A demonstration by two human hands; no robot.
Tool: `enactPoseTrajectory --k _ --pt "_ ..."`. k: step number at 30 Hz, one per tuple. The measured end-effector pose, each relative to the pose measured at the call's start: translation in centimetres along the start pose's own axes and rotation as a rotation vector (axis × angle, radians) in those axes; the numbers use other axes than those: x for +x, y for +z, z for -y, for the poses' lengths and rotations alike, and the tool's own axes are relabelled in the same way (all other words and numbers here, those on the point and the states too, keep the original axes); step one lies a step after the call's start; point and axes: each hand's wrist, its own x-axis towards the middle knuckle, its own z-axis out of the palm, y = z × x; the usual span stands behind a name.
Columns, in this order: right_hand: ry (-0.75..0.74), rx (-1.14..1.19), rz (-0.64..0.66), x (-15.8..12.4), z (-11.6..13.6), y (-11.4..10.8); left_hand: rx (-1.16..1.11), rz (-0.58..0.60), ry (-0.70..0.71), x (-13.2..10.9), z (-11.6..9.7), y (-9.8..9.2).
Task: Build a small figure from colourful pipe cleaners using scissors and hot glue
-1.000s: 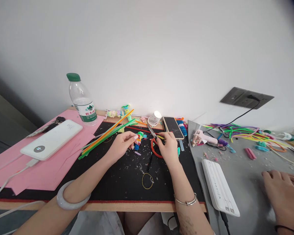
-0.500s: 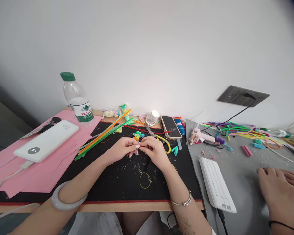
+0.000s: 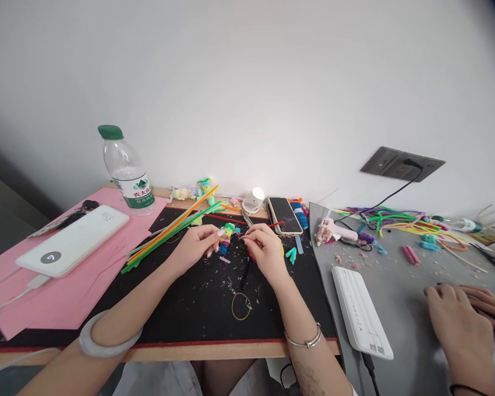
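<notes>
Pinched together at thumb and fingers, my left hand (image 3: 196, 246) is beside a small figure of coloured fuzzy pipe cleaner (image 3: 226, 237), green on top, yellow in the middle and blue below. Whether the fingertips touch the figure or hold something small is unclear. On the figure's other side my right hand (image 3: 266, 252) is closed in a pinch, with a tiny reddish bit at its fingertips, too small to name. A yellow pipe cleaner curve is mostly hidden behind this hand. Under the hands lies a black mat (image 3: 190, 308) with scraps on it.
Orange and green pipe cleaners (image 3: 169, 234) lie left, near a water bottle (image 3: 132, 176) and power bank (image 3: 72, 240). A paper cup (image 3: 253, 201) and phone (image 3: 285, 215) stand behind. A glue gun (image 3: 334, 231), second power bank (image 3: 361, 311) and another person's hands (image 3: 462, 319) are right.
My hands were together at the fingertips and have moved apart, the left one leftward and the right one slightly right. More of the pipe cleaner figure shows between them.
</notes>
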Motion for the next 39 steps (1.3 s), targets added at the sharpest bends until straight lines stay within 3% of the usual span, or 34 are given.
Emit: enactPoseTrajectory --k 4,9,13,18,21,24,31,39 --pt "0.027 -0.053 0.054 -0.1 -0.6 0.2 0.045 -0.272 0.007 0.4 0.2 -0.7" --pt "0.056 -0.19 0.166 -0.4 -1.4 0.5 0.228 -0.393 0.021 0.7 0.8 -1.3" --pt "0.074 -0.27 0.241 -0.4 -1.4 0.5 0.388 -0.361 0.05 1.0 1.3 -1.0" --pt "0.051 -0.312 0.367 -0.4 -1.1 0.7 0.531 -0.191 0.017 1.0 1.9 -0.2" --pt "0.053 -0.292 0.376 -0.4 -0.9 0.8 0.603 -0.13 0.018 1.0 2.3 0.2" --pt "0.085 -0.255 0.286 -0.3 -0.9 0.5 0.679 -0.128 -0.004 1.1 2.5 0.6" --pt "0.215 -0.303 -0.128 0.3 -1.7 -1.6 0.719 -0.127 -0.062 0.8 1.7 1.0" --pt "0.376 -0.572 -0.357 0.4 -4.3 -7.3 0.482 -0.122 0.01 0.5 2.3 1.0"
